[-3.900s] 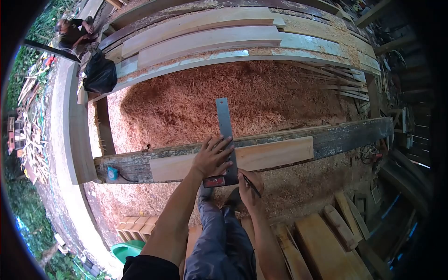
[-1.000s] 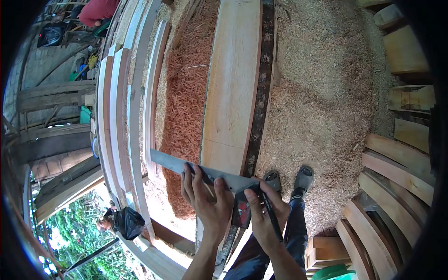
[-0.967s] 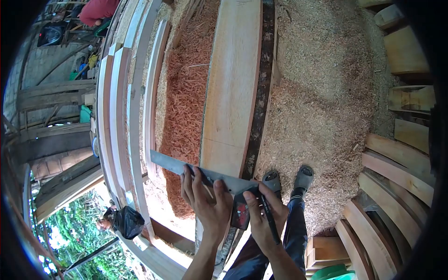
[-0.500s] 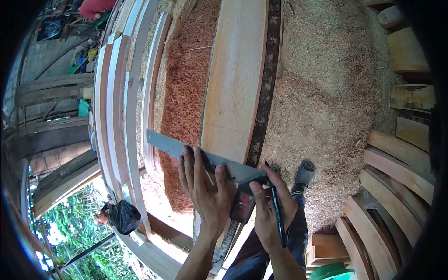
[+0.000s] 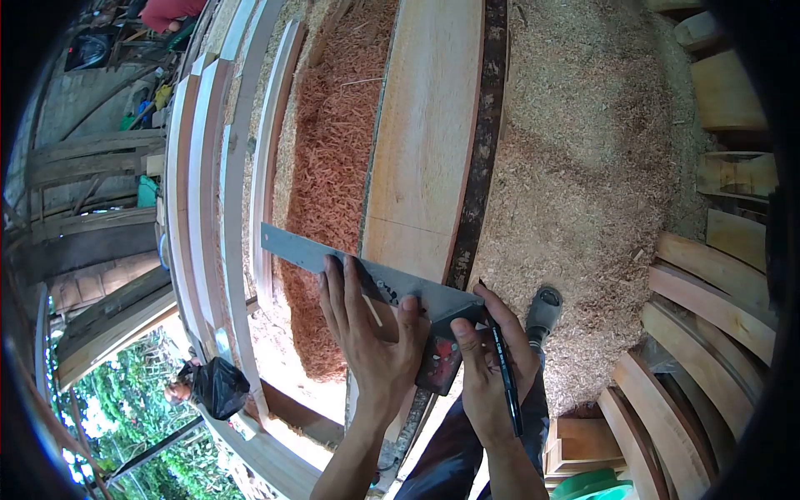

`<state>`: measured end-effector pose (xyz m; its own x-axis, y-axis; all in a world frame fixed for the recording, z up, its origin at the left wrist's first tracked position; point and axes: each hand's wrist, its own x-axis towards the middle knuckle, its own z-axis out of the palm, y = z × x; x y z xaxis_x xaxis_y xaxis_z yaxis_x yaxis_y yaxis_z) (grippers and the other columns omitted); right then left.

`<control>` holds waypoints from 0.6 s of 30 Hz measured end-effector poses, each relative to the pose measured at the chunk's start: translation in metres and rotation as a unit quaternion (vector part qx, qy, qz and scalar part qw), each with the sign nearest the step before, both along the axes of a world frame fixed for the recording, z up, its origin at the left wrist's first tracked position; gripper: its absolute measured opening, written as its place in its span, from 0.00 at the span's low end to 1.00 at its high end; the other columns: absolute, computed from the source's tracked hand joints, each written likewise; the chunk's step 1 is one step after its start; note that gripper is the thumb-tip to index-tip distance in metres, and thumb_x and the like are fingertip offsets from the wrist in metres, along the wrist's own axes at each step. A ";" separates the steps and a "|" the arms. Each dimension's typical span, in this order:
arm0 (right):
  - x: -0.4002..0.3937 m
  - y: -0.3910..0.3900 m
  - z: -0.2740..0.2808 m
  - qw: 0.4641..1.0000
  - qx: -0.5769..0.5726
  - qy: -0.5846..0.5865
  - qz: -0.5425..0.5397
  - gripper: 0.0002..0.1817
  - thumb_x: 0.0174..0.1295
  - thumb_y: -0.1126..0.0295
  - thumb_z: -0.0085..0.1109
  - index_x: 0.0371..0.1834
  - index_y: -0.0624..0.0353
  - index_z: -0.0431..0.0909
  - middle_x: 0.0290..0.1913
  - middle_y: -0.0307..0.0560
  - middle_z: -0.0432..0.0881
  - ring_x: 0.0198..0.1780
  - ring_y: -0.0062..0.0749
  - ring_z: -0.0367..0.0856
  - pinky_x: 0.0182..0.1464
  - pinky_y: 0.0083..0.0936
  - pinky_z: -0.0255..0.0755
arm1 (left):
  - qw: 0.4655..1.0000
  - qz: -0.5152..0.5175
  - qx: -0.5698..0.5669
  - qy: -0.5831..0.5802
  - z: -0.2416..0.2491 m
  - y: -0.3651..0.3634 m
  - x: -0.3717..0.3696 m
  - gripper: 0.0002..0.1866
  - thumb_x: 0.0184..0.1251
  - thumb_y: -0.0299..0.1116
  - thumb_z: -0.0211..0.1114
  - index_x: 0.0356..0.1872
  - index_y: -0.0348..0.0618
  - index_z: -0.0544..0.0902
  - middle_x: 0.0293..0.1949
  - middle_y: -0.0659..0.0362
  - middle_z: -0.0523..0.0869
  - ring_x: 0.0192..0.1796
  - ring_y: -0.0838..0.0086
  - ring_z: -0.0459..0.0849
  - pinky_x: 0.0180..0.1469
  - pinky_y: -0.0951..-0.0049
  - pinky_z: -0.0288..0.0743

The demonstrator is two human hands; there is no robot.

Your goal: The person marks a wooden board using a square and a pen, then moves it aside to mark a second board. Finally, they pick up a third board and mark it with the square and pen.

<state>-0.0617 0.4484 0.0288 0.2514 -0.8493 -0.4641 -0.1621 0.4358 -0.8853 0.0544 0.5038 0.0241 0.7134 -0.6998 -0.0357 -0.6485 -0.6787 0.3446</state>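
Observation:
A metal try square (image 5: 304, 250) lies slanting across a pale wooden plank (image 5: 423, 142) that has dark bark along its right edge. My left hand (image 5: 371, 350) rests on the square's blade, its fingers stretched out and apart, pressing it against the plank. The square's dark block handle (image 5: 439, 358), with red patches, sits by the bark edge. My right hand (image 5: 492, 367) grips a black pen (image 5: 507, 379) that slants along the palm. Its thumb and index finger are at the handle's upper end. A thin dark line crosses the plank just beyond the blade.
Reddish shavings (image 5: 337, 167) lie left of the plank, and sawdust (image 5: 583, 167) covers the ground to the right. Long boards (image 5: 200, 192) run along the left. Curved wooden pieces (image 5: 667, 408) line the right side. A black plastic bag (image 5: 221, 387) is at lower left.
My right hand and the pen have shifted slightly right, and the pen's angle has changed a little. The square's handle end sits slightly farther right. One foot has gone out of sight behind my right hand.

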 end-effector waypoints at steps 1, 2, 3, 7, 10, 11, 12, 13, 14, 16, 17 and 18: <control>0.000 0.002 -0.002 1.000 -0.001 0.000 -0.001 0.21 0.61 0.71 0.66 0.57 0.66 0.77 0.39 0.53 0.86 0.35 0.23 0.84 0.34 0.19 0.76 | 1.000 -0.001 -0.001 0.000 0.000 0.000 0.000 0.40 0.65 0.49 0.62 0.72 0.36 0.58 0.74 0.42 0.54 0.77 0.46 0.47 0.75 0.48 0.40; -0.001 0.006 -0.005 1.000 -0.022 -0.005 -0.006 0.21 0.61 0.72 0.66 0.57 0.67 0.76 0.40 0.54 0.86 0.36 0.24 0.85 0.35 0.20 0.77 | 1.000 -0.004 0.000 -0.006 0.000 0.000 0.001 0.41 0.65 0.49 0.62 0.72 0.36 0.58 0.74 0.41 0.55 0.77 0.46 0.47 0.75 0.48 0.40; -0.001 0.009 -0.008 0.999 -0.041 -0.011 -0.010 0.22 0.61 0.72 0.66 0.58 0.67 0.76 0.41 0.54 0.86 0.36 0.25 0.85 0.36 0.20 0.77 | 1.000 -0.008 0.003 -0.013 0.000 0.000 0.001 0.41 0.65 0.49 0.62 0.72 0.35 0.58 0.74 0.41 0.55 0.77 0.46 0.47 0.75 0.48 0.40; 0.001 0.007 -0.009 0.998 -0.047 -0.023 -0.019 0.22 0.61 0.73 0.66 0.58 0.68 0.75 0.42 0.55 0.86 0.37 0.25 0.85 0.37 0.20 0.78 | 1.000 -0.004 0.006 -0.012 -0.002 -0.003 0.002 0.41 0.65 0.49 0.62 0.72 0.35 0.58 0.74 0.41 0.55 0.77 0.46 0.48 0.75 0.47 0.40; 0.004 0.002 -0.008 0.998 -0.012 -0.046 -0.028 0.22 0.61 0.73 0.66 0.58 0.68 0.76 0.42 0.55 0.86 0.37 0.25 0.85 0.38 0.20 0.78 | 1.000 0.004 -0.004 -0.006 -0.001 -0.006 0.003 0.41 0.65 0.49 0.62 0.72 0.35 0.58 0.73 0.41 0.56 0.77 0.46 0.48 0.75 0.47 0.39; 0.004 0.002 -0.011 0.998 -0.029 -0.041 -0.030 0.23 0.61 0.71 0.67 0.59 0.67 0.75 0.40 0.50 0.85 0.35 0.20 0.82 0.36 0.16 0.75 | 1.000 0.004 -0.006 -0.007 -0.002 -0.007 0.003 0.41 0.65 0.49 0.62 0.72 0.35 0.58 0.73 0.41 0.56 0.77 0.46 0.48 0.75 0.47 0.39; 0.005 0.002 -0.012 0.998 -0.046 -0.035 -0.032 0.25 0.61 0.69 0.68 0.60 0.66 0.75 0.38 0.45 0.85 0.33 0.15 0.79 0.34 0.13 0.72 | 1.000 0.003 -0.008 -0.008 -0.002 -0.007 0.002 0.41 0.65 0.48 0.62 0.72 0.35 0.58 0.73 0.40 0.57 0.77 0.46 0.48 0.75 0.47 0.39; 0.004 0.002 -0.011 0.998 -0.045 -0.034 -0.031 0.25 0.61 0.69 0.68 0.60 0.66 0.75 0.38 0.45 0.85 0.33 0.15 0.79 0.34 0.13 0.72 | 1.000 0.004 -0.007 -0.007 -0.003 -0.007 0.002 0.41 0.65 0.48 0.62 0.72 0.35 0.58 0.73 0.40 0.57 0.77 0.46 0.48 0.75 0.47 0.39; 0.003 0.000 -0.008 0.999 -0.032 -0.028 -0.022 0.24 0.61 0.69 0.68 0.60 0.65 0.75 0.38 0.44 0.84 0.32 0.14 0.77 0.32 0.12 0.70 | 1.000 0.003 -0.010 -0.009 -0.003 -0.007 0.002 0.41 0.65 0.48 0.63 0.72 0.35 0.58 0.73 0.40 0.57 0.77 0.46 0.49 0.75 0.47 0.39; 0.002 0.000 -0.008 1.000 -0.018 -0.021 -0.013 0.24 0.61 0.70 0.67 0.59 0.65 0.75 0.37 0.43 0.84 0.30 0.13 0.76 0.30 0.12 0.68 | 1.000 0.002 -0.012 -0.011 -0.003 -0.007 0.003 0.41 0.65 0.48 0.63 0.72 0.35 0.58 0.73 0.40 0.57 0.77 0.46 0.49 0.75 0.47 0.39; 0.002 0.000 -0.009 1.000 -0.012 -0.025 -0.016 0.24 0.61 0.69 0.68 0.59 0.65 0.76 0.37 0.43 0.84 0.29 0.12 0.74 0.29 0.11 0.66 | 1.000 -0.001 -0.015 -0.011 -0.003 -0.007 0.003 0.41 0.65 0.48 0.63 0.72 0.35 0.59 0.73 0.40 0.57 0.77 0.46 0.49 0.75 0.47 0.39; 0.002 0.000 -0.009 0.999 -0.006 -0.028 -0.019 0.24 0.61 0.69 0.68 0.59 0.65 0.76 0.37 0.42 0.84 0.28 0.11 0.73 0.28 0.11 0.65 | 1.000 -0.004 -0.018 -0.011 -0.003 -0.007 0.003 0.41 0.65 0.48 0.63 0.71 0.34 0.59 0.73 0.40 0.57 0.76 0.46 0.49 0.75 0.47 0.39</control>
<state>-0.0593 0.4488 0.0194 0.2441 -0.8640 -0.4404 -0.0958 0.4304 -0.8975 0.0579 0.4966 0.0212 0.7087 -0.7055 0.0060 -0.6612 -0.6612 0.3544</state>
